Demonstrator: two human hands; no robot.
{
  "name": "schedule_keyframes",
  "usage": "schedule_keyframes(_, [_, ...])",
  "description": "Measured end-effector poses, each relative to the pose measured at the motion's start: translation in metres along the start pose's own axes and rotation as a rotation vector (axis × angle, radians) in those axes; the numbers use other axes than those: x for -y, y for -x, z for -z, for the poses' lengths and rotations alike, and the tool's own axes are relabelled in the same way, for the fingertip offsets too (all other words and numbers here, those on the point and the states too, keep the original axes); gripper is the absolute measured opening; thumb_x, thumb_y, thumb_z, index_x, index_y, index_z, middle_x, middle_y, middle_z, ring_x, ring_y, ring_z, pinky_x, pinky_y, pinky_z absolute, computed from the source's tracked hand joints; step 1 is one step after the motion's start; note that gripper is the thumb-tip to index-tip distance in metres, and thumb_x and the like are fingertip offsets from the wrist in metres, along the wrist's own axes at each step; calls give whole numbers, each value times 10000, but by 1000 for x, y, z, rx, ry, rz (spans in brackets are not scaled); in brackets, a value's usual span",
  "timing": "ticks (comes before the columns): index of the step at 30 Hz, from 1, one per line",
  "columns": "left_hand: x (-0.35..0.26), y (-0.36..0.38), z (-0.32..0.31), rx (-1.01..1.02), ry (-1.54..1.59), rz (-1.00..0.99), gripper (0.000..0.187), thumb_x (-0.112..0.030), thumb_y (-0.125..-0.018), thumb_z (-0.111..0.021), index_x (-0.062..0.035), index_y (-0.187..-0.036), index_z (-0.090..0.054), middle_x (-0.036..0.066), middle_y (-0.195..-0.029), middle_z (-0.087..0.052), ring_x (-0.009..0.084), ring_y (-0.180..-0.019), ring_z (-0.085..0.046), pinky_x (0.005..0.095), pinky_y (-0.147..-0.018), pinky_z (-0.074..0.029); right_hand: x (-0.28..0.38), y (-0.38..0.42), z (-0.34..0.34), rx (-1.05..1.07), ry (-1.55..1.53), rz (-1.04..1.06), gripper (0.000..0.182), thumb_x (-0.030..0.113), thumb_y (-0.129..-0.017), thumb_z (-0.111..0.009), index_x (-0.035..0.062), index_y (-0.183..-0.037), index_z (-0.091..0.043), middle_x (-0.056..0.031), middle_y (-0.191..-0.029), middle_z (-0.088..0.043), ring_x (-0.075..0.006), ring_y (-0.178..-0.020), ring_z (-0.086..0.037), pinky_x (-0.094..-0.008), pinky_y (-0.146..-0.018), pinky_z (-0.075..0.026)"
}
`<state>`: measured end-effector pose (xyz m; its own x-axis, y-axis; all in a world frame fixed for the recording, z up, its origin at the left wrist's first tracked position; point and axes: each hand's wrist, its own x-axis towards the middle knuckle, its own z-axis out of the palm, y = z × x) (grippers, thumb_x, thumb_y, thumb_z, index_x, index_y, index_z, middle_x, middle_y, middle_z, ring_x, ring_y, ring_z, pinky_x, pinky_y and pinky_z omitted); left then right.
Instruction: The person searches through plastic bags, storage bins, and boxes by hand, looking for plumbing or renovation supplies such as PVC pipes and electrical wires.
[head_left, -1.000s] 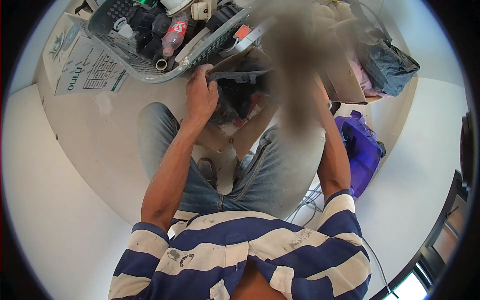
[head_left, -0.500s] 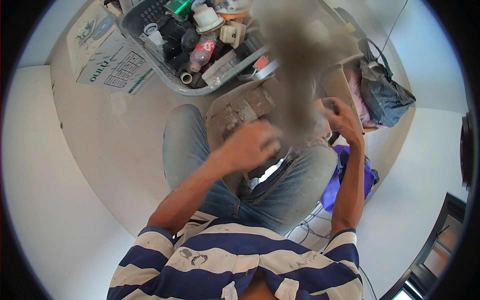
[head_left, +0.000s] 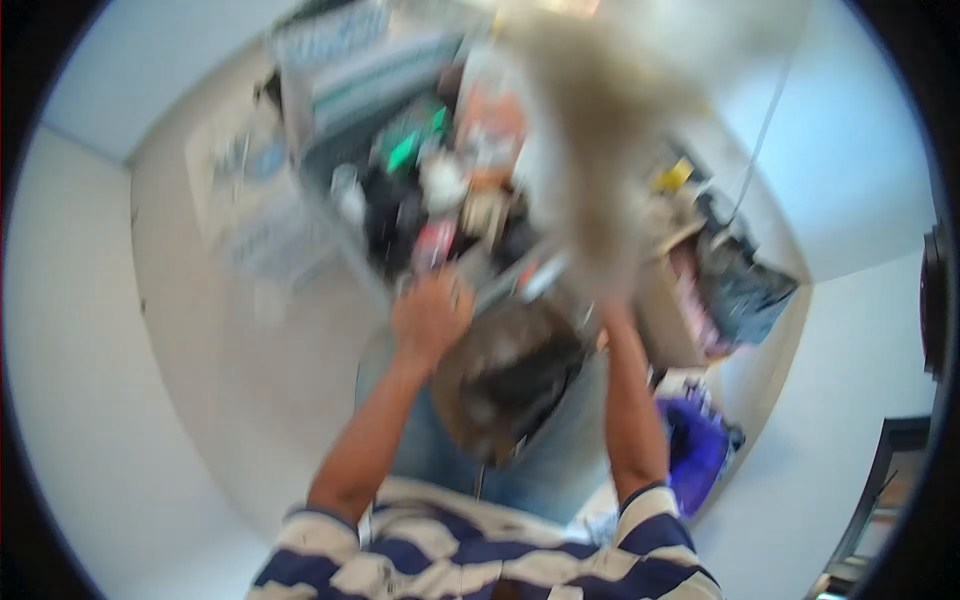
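Observation:
My left hand (head_left: 432,315) is at the near rim of a grey plastic crate (head_left: 352,258), blurred by motion, its fingers curled over the edge. The crate holds mixed scrap, with a red-labelled plastic bottle (head_left: 434,243), a white plastic piece (head_left: 443,181) and a green can (head_left: 405,150) among it. My right hand (head_left: 614,312) reaches forward near the crate's right front side. A brown smear in front of the lens covers most of its fingers, so its grasp is hidden. Between my legs sits a dusty cardboard box (head_left: 508,345) with dark contents.
A white printed carton (head_left: 280,240) stands left of the crate. To the right are an open cardboard box (head_left: 672,315), a black plastic bag (head_left: 745,295) and a purple bag (head_left: 695,450). A pale wall (head_left: 850,350) rises beyond them.
My left hand has moved forward and left, from above the box to the crate's rim. My right hand has shifted left behind the smear. The view has tilted up, and the crate appears nearer.

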<state>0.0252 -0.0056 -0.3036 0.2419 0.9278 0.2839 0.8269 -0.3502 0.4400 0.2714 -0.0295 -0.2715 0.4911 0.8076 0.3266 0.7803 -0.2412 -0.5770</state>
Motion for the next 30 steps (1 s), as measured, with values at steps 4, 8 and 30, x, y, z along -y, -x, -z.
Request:
schedule_keyframes(4, [-6, -5, 4, -38, -30, 19, 196, -254, -799, -599, -75, -720, -590, 169, -674, -642, 380, -614, -645, 501, -566, -517, -2, -35, -88, -79, 64, -23, 470, 426, -850, -619, 56, -1140, -630, -193, -1154, -594, -370, -1045, -593, -467, -872, -483])
schedule_keyframes(8, [17, 3, -11, -18, 102, 39, 194, -206, -776, -612, -20, -724, -599, 229, -700, -605, 436, -698, -610, 511, -617, -465, -35, -23, -205, -291, 207, 157, 360, 235, -858, -546, -11, -1113, -611, -189, -1169, -609, -398, -1113, -545, -508, -998, -387])
schedule_keyframes(30, [92, -125, -115, 840, -147, -401, 1026, -559, -673, -771, -6, -1410, -320, 206, -1388, -458, 334, -1269, -476, 438, -1041, -403, 9, -37, -116, -50, 135, -230, 241, 236, -846, -572, 57, -1006, -580, -197, -1002, -590, -392, -960, -598, -502, -806, -478])
